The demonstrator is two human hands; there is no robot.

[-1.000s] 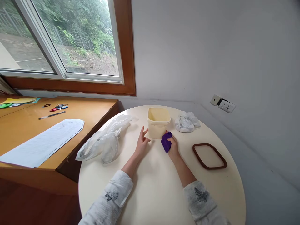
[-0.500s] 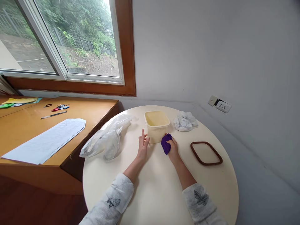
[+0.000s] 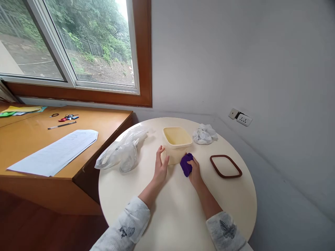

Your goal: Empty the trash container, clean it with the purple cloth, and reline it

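A cream plastic bin (image 3: 175, 153) with a rounded square rim stands upright on the round white table (image 3: 167, 216). My left hand (image 3: 160, 169) is at its near left side, fingers apart, thumb and fingertips at the wall; whether they press on it I cannot tell. A bunched purple cloth (image 3: 186, 164) is gripped in my right hand (image 3: 195, 170), close against the bin's lower right side. Some of the right fingers are hidden behind the cloth. Right of that hand lies a brown rounded square frame (image 3: 226, 166), flat on the table.
A clear plastic bag (image 3: 123, 151) lies at the table's left, and a crumpled white bag (image 3: 205, 134) at the back right. On the wooden desk (image 3: 110, 122) to the left are papers (image 3: 56, 151), a pen (image 3: 62, 125) and keys (image 3: 69, 118). A wall socket (image 3: 244, 119) is at right.
The bin has turned slightly and sits a bit nearer in view. My left fingers have spread along its side. The right hand keeps the purple cloth at the bin. The view has shifted a little.
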